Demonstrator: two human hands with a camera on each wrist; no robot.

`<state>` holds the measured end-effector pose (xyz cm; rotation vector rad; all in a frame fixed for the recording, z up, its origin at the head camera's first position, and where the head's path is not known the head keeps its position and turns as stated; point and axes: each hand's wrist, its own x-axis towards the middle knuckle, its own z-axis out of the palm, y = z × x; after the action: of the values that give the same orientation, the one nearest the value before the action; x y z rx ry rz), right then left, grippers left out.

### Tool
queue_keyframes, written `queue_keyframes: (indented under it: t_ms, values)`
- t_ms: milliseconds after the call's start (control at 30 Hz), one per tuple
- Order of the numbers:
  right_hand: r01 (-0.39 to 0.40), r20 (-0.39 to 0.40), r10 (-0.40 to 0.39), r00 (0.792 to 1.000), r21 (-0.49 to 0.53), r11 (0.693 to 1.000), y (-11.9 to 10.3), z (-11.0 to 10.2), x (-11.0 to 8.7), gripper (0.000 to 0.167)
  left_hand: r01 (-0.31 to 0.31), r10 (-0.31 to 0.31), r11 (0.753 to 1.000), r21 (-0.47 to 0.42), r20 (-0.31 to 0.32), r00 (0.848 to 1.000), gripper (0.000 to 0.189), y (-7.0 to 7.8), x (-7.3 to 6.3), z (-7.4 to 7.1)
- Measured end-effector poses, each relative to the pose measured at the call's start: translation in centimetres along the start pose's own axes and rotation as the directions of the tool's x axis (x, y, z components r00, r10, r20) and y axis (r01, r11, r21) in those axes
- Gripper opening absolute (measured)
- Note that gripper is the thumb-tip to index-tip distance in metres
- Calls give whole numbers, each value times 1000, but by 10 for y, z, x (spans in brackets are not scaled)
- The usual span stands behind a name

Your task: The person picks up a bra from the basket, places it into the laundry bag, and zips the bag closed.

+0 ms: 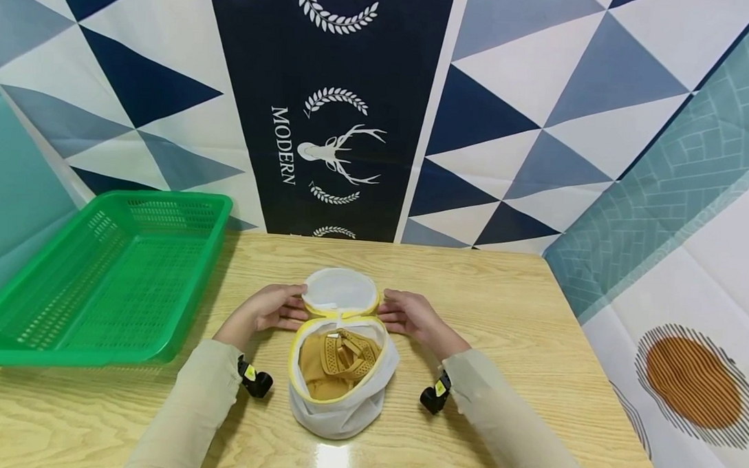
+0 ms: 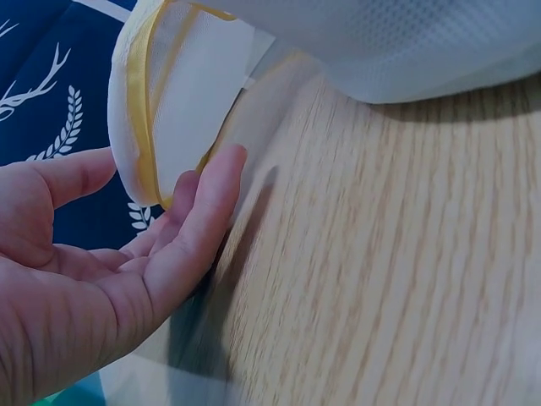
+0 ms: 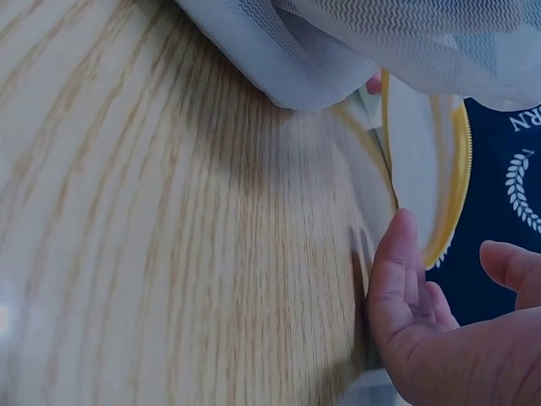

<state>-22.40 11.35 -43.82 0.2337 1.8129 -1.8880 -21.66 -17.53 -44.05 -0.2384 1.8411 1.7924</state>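
Note:
A white mesh laundry bag (image 1: 343,426) with yellow zipper trim stands on the table, its round lid (image 1: 340,289) flipped back away from the person. Inside lies a folded mustard-coloured garment (image 1: 320,363) with perforated bands; its exact kind is unclear. My left hand (image 1: 280,306) is at the lid's left edge, fingers fairly straight, with the thumb touching the rim in the left wrist view. On the opposite side, my right hand (image 1: 409,312) has its fingertips by the lid's edge. The right wrist view shows that thumb (image 3: 507,264) standing apart from the lid.
A green perforated plastic basket (image 1: 186,310) stands at the table's left side. Behind the wooden table (image 1: 484,293) hangs a patterned cloth (image 1: 350,212) with triangles and a deer head. Each wrist wears a small black camera (image 1: 433,396).

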Motion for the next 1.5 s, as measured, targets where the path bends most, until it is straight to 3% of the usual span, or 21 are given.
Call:
queue_keyframes:
  t_ms: [400,1500]
  values:
    - [5,37,-6,999,5,1000,-2,4,1,43,9,-9,1000,8,7,1000,39,-1,4,0]
    - [43,85,-47,995,52,998,-9,12,7,52,-62,64,997,-44,42,997,44,4,0,-5]
